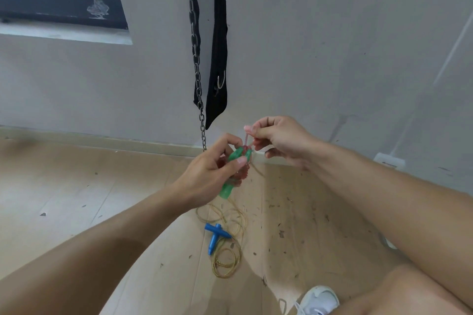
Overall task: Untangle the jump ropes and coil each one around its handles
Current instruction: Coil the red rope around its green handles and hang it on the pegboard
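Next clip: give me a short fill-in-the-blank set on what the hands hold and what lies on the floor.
1. The left hand holds the ____ handles.
2. The right hand pinches a thin ____ rope just above them.
3. The blue handles lie crossed on the ____.
4. The loose rope coiled beside them is ____ in colour.

Missing words: green; pink; floor; gold

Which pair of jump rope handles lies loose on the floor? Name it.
The blue handles, crossed on the floor amid loose yellowish rope. The green handles are held up in the left hand.
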Available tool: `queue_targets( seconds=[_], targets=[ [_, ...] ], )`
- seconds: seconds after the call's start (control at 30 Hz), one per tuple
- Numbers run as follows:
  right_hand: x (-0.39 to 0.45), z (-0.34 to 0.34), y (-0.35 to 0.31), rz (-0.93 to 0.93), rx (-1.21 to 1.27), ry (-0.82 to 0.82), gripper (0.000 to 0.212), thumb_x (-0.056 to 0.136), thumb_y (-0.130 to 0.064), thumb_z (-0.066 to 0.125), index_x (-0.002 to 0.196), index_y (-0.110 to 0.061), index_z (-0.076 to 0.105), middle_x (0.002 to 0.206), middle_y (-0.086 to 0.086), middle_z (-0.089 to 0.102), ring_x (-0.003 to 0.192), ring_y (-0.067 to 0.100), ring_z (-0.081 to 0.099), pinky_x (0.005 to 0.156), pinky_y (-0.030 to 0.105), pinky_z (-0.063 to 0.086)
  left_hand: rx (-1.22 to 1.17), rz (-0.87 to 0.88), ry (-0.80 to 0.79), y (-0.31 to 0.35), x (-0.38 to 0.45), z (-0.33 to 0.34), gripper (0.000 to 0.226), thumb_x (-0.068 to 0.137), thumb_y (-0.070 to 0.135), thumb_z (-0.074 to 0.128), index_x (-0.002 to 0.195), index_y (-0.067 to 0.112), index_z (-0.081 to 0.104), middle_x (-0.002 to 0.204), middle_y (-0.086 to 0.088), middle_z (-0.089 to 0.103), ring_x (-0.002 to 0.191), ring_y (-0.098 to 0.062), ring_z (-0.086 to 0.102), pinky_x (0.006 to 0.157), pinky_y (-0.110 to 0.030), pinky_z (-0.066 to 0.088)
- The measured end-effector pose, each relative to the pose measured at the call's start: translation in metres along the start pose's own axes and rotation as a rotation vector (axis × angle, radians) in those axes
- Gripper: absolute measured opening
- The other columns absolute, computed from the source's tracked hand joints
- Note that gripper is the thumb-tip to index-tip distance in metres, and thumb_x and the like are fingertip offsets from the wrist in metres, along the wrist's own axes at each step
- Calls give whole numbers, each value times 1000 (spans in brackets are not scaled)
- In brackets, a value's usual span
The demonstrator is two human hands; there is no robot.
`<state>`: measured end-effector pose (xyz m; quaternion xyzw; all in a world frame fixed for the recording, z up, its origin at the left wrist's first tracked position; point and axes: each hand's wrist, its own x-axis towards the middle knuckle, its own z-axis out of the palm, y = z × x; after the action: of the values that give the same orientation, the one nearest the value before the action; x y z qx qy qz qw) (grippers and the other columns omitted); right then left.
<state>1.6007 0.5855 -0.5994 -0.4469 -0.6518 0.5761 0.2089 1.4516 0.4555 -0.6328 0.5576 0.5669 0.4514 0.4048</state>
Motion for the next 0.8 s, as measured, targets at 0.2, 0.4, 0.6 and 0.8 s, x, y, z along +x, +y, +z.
queue_targets(
  seconds=[0.2,0.4,0.6,0.8],
  targets=[
    [-11,-1,-8,-294,-238,-91,16,81,-29,83,89,-16,78,76,-6,74,67,0,64,59,17,49,-26,-97,0,-16,1,-14,43,87,50,65,119,22,61,113,3,73,105,-11,70,98,-41,54],
    [-16,-3,-27,-422,-424,-140,3,86,-28,80,89,-26,80,70,-21,72,66,-8,63,62,7,43,123,79,211,4,11,-15,13,89,30,73,98,22,77,92,8,77,91,-8,73,87,-36,59],
    [-22,-19,-64,-434,-243,-4,25,81,-35,83,103,-25,77,89,-4,76,73,-3,65,65,16,52,-5,143,398,48,28,-14,7,88,14,74,93,14,79,78,-1,76,73,-16,72,69,-29,60],
    [-34,-38,-99,-400,-157,-16,41,78,-36,86,114,-22,73,103,-3,77,94,6,73,81,23,58,-44,213,435,117,49,-32,6,88,13,74,88,17,78,77,-4,77,74,-21,76,72,-31,62]
  ],
)
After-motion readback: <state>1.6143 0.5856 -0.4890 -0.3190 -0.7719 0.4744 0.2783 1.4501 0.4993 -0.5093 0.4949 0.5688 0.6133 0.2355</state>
